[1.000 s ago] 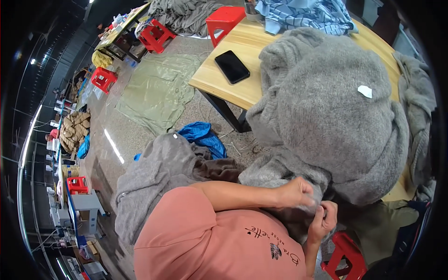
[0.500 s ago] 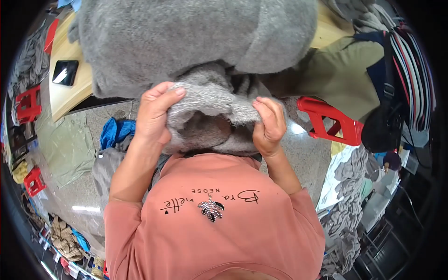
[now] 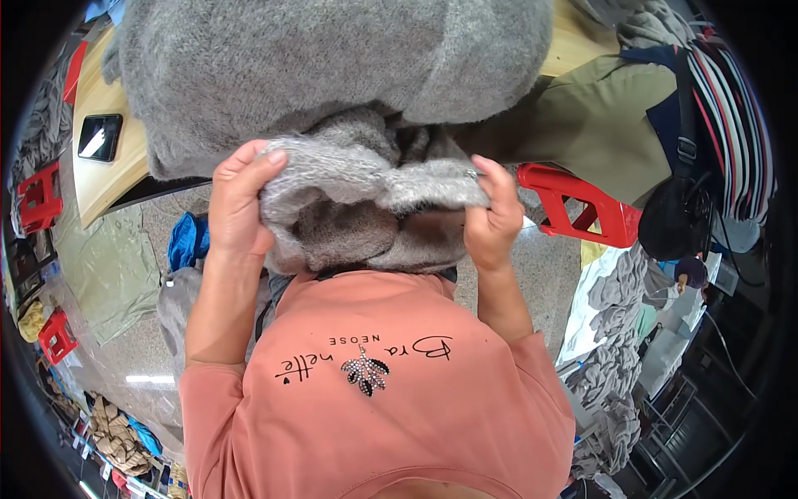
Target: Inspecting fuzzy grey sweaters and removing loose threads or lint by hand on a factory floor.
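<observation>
A fuzzy grey knit garment [image 3: 349, 237] lies across my lap, with its edge stretched between my two hands. My left hand [image 3: 243, 200] is closed on the left part of that edge, thumb on top. At the other end my right hand [image 3: 494, 214] pinches the band between thumb and fingers. Below the raised band the garment gapes, and its folds hang toward me. Just beyond my hands rises a large heap of the same grey knit [image 3: 332, 62] on the table.
A black phone [image 3: 100, 137] rests on the wooden table [image 3: 104, 179] at the left. To the right, a person in olive trousers [image 3: 598, 125] is near a red stool [image 3: 578, 204]. Blue cloth [image 3: 189, 241] lies beside my left arm; grey knits [image 3: 611, 333] are piled at the right.
My hands have moved farther apart, pulling the garment's edge wider and straighter. My left hand has shifted left; my right hand has gone slightly right and up.
</observation>
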Demonstrator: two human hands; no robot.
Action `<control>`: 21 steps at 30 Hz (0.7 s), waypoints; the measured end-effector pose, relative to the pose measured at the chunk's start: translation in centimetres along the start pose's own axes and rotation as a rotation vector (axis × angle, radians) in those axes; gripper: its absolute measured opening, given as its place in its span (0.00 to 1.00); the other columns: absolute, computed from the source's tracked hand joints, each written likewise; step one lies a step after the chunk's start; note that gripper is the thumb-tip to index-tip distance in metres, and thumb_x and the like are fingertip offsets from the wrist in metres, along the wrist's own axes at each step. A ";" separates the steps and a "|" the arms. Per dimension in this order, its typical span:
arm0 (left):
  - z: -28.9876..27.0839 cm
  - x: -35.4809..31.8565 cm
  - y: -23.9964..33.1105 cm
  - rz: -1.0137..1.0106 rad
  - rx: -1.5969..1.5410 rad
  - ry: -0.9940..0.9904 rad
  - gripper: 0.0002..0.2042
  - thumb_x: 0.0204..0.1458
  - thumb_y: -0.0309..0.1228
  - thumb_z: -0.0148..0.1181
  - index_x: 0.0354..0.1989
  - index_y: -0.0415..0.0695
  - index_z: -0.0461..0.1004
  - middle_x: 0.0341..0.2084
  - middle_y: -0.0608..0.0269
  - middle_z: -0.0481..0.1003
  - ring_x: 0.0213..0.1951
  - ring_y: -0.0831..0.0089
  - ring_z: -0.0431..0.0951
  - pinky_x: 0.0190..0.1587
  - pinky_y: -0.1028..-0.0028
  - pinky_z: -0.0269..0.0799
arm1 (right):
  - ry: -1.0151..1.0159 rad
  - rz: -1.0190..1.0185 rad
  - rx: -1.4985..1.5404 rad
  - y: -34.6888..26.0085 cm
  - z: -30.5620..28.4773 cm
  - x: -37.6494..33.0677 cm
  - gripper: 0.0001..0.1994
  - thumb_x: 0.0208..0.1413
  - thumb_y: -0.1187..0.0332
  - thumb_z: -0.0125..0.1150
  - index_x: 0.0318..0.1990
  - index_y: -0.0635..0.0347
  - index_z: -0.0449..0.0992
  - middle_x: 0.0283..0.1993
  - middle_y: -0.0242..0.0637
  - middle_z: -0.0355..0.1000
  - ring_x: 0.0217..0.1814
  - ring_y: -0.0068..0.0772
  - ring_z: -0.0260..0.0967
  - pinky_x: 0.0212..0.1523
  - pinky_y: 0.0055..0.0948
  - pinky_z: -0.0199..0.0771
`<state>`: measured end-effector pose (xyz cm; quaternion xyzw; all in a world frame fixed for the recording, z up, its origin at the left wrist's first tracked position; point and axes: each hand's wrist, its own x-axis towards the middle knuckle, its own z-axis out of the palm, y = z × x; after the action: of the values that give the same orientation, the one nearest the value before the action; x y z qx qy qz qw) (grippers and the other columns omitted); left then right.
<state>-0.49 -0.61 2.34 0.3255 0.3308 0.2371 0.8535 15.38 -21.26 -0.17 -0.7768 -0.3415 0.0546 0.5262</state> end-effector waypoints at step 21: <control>1.7 -0.9 -2.0 -0.141 0.242 -0.358 0.04 0.48 0.24 0.55 0.27 0.36 0.75 0.22 0.71 0.72 0.26 0.87 0.66 0.28 0.85 0.61 | -0.301 -0.595 0.068 -4.3 3.8 2.0 0.21 0.24 0.84 0.48 0.35 0.67 0.70 0.29 0.45 0.70 0.26 0.41 0.70 0.24 0.29 0.70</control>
<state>0.48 -3.14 2.27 0.4384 0.2222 0.0740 0.8677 13.19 -16.19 2.37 -0.6084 -0.6251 0.0243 0.4884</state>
